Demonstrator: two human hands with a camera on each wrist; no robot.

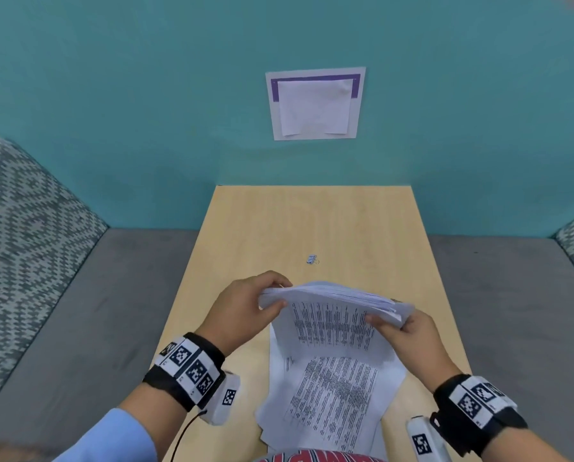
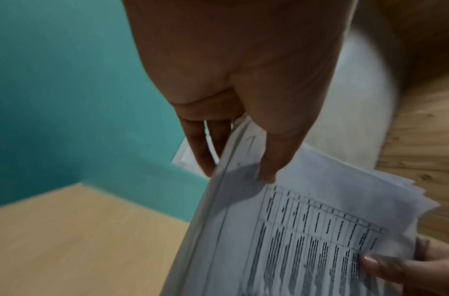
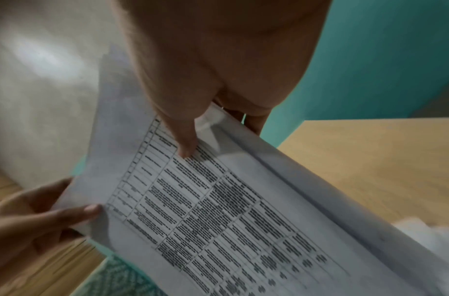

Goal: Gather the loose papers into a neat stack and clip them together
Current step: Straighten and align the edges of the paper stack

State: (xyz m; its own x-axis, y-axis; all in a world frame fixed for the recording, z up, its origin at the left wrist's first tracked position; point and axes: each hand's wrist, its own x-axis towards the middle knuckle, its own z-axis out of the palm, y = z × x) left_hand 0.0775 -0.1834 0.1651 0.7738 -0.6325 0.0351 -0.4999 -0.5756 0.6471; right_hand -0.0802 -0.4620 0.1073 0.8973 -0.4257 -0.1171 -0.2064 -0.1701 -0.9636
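The left hand (image 1: pixel 245 308) pinches the upper left corner of the papers (image 1: pixel 335 331), thumb on the printed face and fingers (image 2: pixel 200 148) curled behind the sheets. The right hand (image 1: pixel 409 331) does the same at the upper right corner, its thumb pressed on the print and the other fingers tucked behind. Between the two grips the top edge is bunched and slightly fanned, and the corners by the right thumb sit stepped rather than flush. Below the fingers the sheets hang down towards the person, curving and splaying over the near end of the table (image 1: pixel 312 221); the lower edges look uneven.

Paper like this is light, thin and floppy. It will sag wherever it is unsupported, and the sheets slide easily over one another. Probably the best hold is a loose one on both side edges, letting the stack stand upright so one edge can be tapped square on the table. A tight pinch at the corners would likely lock the misalignment in and crease them.

Beyond the fingers, farther up the table and well apart from the papers, lies a small clip (image 1: pixel 312 259), untouched. It is too small here to tell its type.
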